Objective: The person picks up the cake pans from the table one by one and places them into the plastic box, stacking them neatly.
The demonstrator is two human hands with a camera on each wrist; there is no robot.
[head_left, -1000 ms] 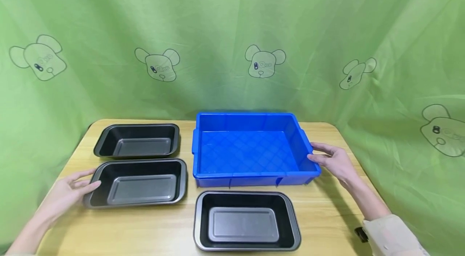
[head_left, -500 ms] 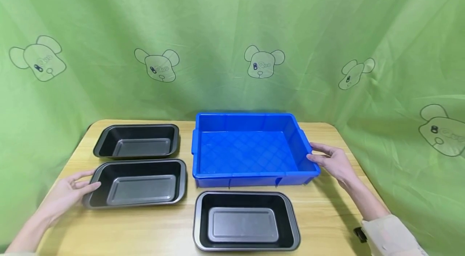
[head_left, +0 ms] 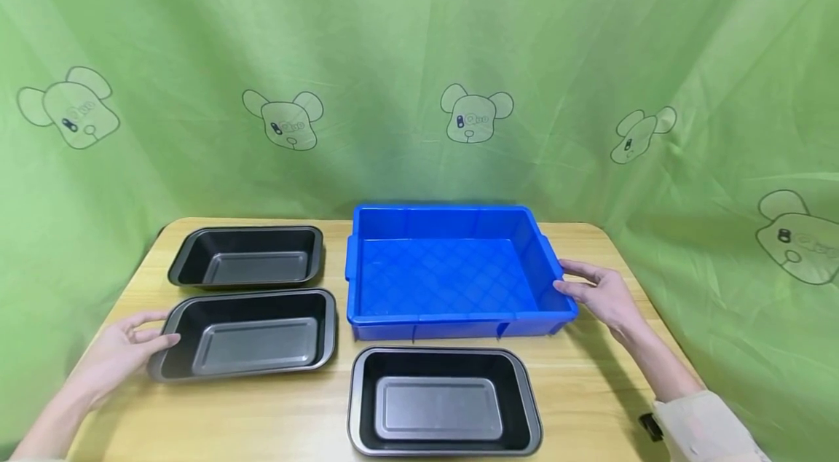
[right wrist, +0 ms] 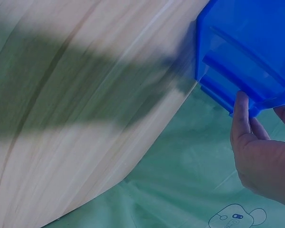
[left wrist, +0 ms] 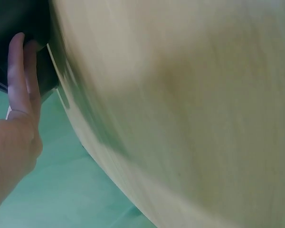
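Observation:
In the head view, my left hand (head_left: 118, 354) grips the left end of a dark loaf pan (head_left: 258, 344), thumb over the rim and fingers at the outer side. From the left wrist, fingers (left wrist: 18, 80) show against the dark underside of that pan. Over at the right, my right hand (head_left: 606, 296) pinches the right rim of a shallow blue plastic bin (head_left: 446, 280), which has nothing in it. The right wrist view has fingers (right wrist: 241, 114) against the bin's outer wall (right wrist: 228, 71).
A second loaf pan (head_left: 257, 267) lies behind the gripped one. Another loaf pan (head_left: 439, 407) sits in front of the bin. All stand on a wooden table (head_left: 262, 418), backed by a green curtain (head_left: 393, 25). A small black object (head_left: 651, 426) is by the right sleeve.
The left end of the gripped pan has shifted slightly toward me, along with my left hand. My right hand and the blue bin stay put.

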